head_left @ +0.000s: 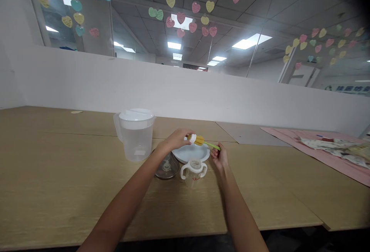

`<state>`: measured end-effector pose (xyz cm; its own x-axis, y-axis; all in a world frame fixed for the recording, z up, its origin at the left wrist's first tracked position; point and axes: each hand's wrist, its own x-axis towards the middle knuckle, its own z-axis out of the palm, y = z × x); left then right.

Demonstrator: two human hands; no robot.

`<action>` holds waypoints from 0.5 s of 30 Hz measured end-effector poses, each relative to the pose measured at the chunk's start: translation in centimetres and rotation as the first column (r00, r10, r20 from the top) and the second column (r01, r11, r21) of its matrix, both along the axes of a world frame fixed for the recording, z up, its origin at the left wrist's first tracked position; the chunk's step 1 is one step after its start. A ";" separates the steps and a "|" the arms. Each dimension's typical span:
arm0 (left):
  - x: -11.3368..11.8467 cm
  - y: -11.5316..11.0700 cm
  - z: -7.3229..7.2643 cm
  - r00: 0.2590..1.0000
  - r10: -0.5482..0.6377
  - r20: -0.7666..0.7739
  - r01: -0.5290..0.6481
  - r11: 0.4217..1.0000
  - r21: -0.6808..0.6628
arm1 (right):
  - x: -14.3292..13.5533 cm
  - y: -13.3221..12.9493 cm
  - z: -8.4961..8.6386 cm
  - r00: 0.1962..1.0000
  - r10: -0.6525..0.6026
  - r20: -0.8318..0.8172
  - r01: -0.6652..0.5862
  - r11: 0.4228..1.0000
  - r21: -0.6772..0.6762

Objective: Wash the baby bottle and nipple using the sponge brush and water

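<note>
My left hand (179, 139) pinches a small white bottle ring (192, 139) above a white bowl (204, 155). In my right hand (221, 157) is the green handle of a bottle brush (200, 140). Its yellow sponge head meets the ring, and a bit of yellow shows on the ring's far side by my left fingers. Just below my hands stands an upright clear baby bottle (193, 177) with two white side handles and an open top. To its left, a clear bottle nipple (167, 165) sits on a dark round dish (170, 175), partly hidden behind my left forearm.
A translucent pitcher (138, 144) with a white lid stands left of the dish. On the right lies a pink cloth (285, 141) with crumpled items on it. The wooden table (72, 175) runs back to a low white wall (86, 84) under glass.
</note>
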<state>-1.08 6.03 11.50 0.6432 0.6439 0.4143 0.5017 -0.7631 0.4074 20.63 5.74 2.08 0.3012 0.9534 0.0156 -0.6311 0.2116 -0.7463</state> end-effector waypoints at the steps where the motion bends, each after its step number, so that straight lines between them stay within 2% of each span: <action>1: 0.0 0.0 0.0 1.000 -0.012 0.026 0.012 1.000 -0.024 | 0.0 0.0 0.0 1.000 0.013 -0.004 -0.013 1.000 0.002; 6: 0.3 -0.5 0.4 0.993 -0.054 0.109 0.056 0.998 -0.015 | -0.2 -0.2 0.3 0.996 0.077 -0.048 -0.076 0.997 0.019; 15: 0.7 -2.1 1.3 0.995 -0.079 0.065 0.072 0.993 0.098 | -0.2 -0.3 0.6 0.993 0.105 -0.052 -0.103 0.994 0.039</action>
